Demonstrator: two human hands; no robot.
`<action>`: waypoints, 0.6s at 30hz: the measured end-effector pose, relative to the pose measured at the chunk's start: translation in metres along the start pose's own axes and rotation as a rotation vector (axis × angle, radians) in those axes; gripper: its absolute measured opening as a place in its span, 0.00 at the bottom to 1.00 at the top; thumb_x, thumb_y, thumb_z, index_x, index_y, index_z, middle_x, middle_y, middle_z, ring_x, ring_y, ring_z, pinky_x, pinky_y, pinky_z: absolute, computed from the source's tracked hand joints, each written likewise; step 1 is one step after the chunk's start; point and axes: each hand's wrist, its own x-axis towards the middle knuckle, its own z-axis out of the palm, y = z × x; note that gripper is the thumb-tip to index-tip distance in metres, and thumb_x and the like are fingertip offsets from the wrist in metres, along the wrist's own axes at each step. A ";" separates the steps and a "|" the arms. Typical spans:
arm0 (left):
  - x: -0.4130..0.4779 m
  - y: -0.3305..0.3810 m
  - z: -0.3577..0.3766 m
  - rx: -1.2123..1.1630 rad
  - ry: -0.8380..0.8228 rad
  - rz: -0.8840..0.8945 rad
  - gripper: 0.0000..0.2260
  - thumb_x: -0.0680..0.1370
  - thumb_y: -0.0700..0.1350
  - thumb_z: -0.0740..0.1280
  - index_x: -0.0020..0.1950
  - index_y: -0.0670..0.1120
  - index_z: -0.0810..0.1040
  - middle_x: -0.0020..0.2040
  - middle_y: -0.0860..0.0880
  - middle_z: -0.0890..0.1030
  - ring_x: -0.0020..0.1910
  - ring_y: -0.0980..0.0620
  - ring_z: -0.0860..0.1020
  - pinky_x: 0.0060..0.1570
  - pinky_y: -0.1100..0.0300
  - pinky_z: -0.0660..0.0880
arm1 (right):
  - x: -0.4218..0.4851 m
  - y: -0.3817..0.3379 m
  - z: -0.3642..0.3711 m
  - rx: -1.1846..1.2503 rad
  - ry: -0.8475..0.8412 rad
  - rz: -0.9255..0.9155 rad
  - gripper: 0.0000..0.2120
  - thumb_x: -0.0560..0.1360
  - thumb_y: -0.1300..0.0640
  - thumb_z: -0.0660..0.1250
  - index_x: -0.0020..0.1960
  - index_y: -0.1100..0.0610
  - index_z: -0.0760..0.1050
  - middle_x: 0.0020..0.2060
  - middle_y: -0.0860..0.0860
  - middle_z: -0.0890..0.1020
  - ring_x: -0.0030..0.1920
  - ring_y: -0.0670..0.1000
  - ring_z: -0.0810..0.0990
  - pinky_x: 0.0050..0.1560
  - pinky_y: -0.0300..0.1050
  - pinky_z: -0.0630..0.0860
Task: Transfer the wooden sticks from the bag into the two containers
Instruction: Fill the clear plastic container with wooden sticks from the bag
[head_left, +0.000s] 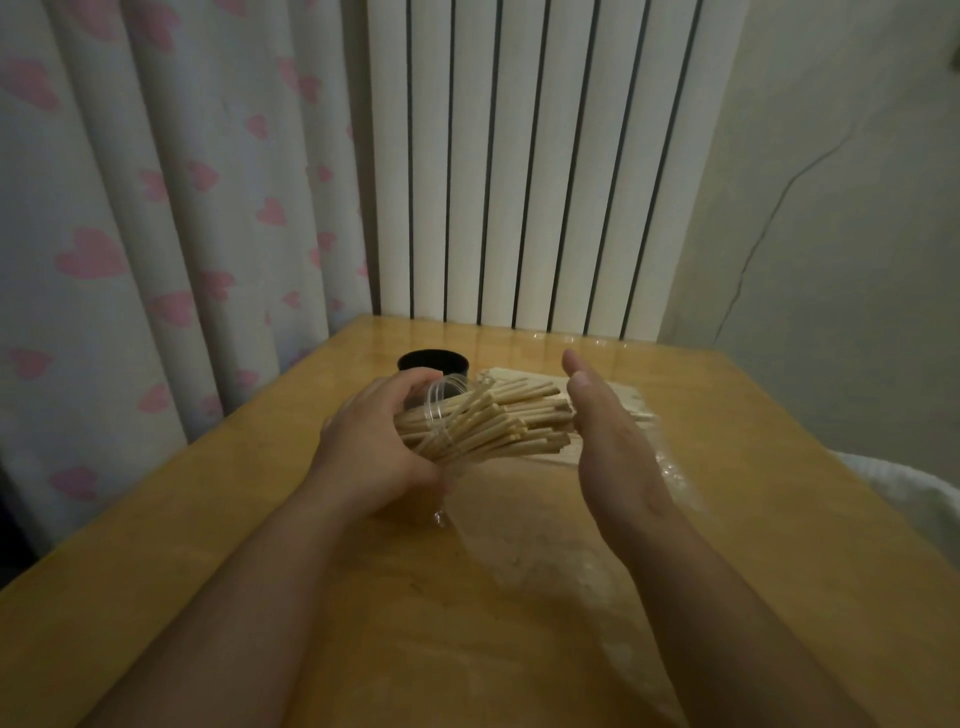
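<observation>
No writing, label, brand or number can be read anywhere. The clear container (442, 397), the black container (434, 359), the wooden sticks (493, 426) and the plastic bag (545, 545) carry no legible print. The curtain (156, 208) bears only a pattern of pink hearts.

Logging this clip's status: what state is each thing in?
Clear plastic container: tilted sideways, gripped by left hand.
Pale wooden sticks: bundled inside it, ends jutting right.
Right hand: open, flat palm at stick ends.
Round black container: upright on wooden table, lidless.
Transparent plastic bag: lying flat, more sticks at its far end.
</observation>
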 end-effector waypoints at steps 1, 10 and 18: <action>0.000 -0.001 0.000 -0.015 0.018 -0.008 0.48 0.52 0.44 0.84 0.66 0.70 0.69 0.53 0.71 0.69 0.63 0.53 0.72 0.63 0.42 0.73 | 0.001 0.001 -0.002 0.010 0.048 -0.011 0.21 0.82 0.42 0.50 0.73 0.41 0.67 0.70 0.39 0.71 0.70 0.43 0.68 0.72 0.52 0.66; 0.004 -0.005 0.002 -0.127 0.130 -0.073 0.50 0.54 0.45 0.86 0.72 0.63 0.69 0.63 0.62 0.72 0.65 0.55 0.69 0.66 0.41 0.71 | 0.001 0.008 -0.011 -0.323 0.051 0.039 0.07 0.75 0.57 0.63 0.40 0.50 0.77 0.34 0.49 0.82 0.37 0.51 0.81 0.40 0.53 0.80; 0.007 -0.009 0.001 -0.153 0.159 -0.076 0.49 0.55 0.47 0.86 0.72 0.63 0.70 0.68 0.58 0.74 0.65 0.54 0.70 0.66 0.41 0.72 | 0.002 0.019 -0.004 -0.610 -0.207 0.104 0.09 0.77 0.55 0.62 0.51 0.47 0.80 0.49 0.45 0.83 0.50 0.49 0.80 0.52 0.49 0.78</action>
